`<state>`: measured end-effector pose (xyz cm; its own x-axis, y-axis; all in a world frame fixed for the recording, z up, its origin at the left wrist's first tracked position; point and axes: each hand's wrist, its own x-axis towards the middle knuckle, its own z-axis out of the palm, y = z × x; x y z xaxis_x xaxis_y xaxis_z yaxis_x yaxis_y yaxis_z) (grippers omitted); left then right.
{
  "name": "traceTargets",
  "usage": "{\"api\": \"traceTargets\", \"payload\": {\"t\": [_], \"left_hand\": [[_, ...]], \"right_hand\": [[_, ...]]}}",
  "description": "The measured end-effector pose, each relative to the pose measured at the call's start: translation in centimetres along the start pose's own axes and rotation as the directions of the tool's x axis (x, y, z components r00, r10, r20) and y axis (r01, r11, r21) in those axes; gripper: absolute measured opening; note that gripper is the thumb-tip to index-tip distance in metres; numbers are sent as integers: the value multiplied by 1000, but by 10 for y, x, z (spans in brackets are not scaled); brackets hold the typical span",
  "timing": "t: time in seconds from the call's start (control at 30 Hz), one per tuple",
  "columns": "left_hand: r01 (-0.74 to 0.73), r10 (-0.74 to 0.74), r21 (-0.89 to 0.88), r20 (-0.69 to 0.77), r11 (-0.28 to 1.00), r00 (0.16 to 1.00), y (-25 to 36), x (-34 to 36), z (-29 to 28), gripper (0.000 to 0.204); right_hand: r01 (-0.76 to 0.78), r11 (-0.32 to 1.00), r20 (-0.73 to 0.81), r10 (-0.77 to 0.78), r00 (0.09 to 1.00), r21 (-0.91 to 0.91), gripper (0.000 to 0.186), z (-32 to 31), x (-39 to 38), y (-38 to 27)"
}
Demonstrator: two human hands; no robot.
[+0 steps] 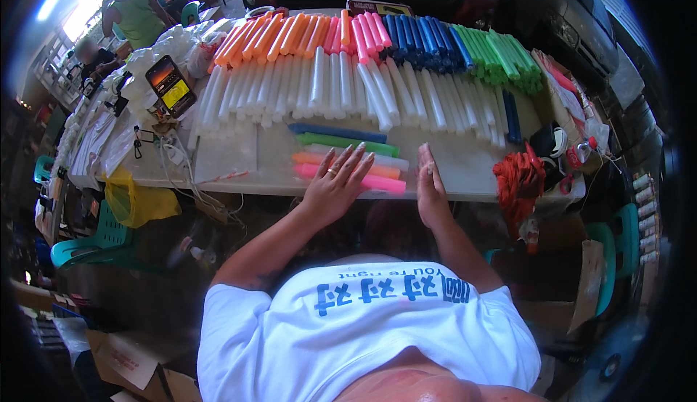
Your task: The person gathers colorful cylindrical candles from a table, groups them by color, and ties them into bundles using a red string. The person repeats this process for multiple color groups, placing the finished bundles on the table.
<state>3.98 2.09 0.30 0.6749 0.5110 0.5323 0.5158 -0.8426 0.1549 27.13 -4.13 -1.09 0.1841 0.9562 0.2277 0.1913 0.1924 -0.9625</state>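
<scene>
A small row of taper candles lies crosswise near the table's front edge: a blue candle (337,132), a green candle (314,140), a white candle (392,161), an orange candle (303,158) and a pink candle (385,183). My left hand (335,184), with a ring on one finger, rests over their middle, fingers stretched out and partly hiding them. Just beyond their right ends my right hand (431,188) stands on edge, fingers straight, holding nothing. A small gap shows between it and the candle ends.
Behind lie piles of white candles (290,86), orange candles (294,35), blue candles (421,42) and green candles (508,57). A phone (171,87) stands at left near cables. At right are a red plastic bag (520,180) and a bottle (579,153). Another person (138,13) stands far left.
</scene>
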Motion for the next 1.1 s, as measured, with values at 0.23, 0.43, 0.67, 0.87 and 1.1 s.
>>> {"api": "traceTargets", "payload": {"t": [0.23,0.43,0.67,0.87,1.1], "left_hand": [[-106,106,117,4,987,994,24,11,25,51],[-53,54,84,-14,995,998,44,8,20,47],[23,-44,179,115,984,992,25,-2,3,56],[-44,28,169,100,985,995,19,-1,12,54],[-25,9,169,94,985,996,24,-2,5,54]], "right_hand": [[-149,938,40,143,989,314,90,9,41,7],[-264,853,107,242,964,451,95,-7,47,-8],[-256,831,129,221,967,494,98,10,54,-7],[-227,820,215,130,968,525,95,27,58,-14],[-161,841,67,148,987,516,89,28,65,-12]]}}
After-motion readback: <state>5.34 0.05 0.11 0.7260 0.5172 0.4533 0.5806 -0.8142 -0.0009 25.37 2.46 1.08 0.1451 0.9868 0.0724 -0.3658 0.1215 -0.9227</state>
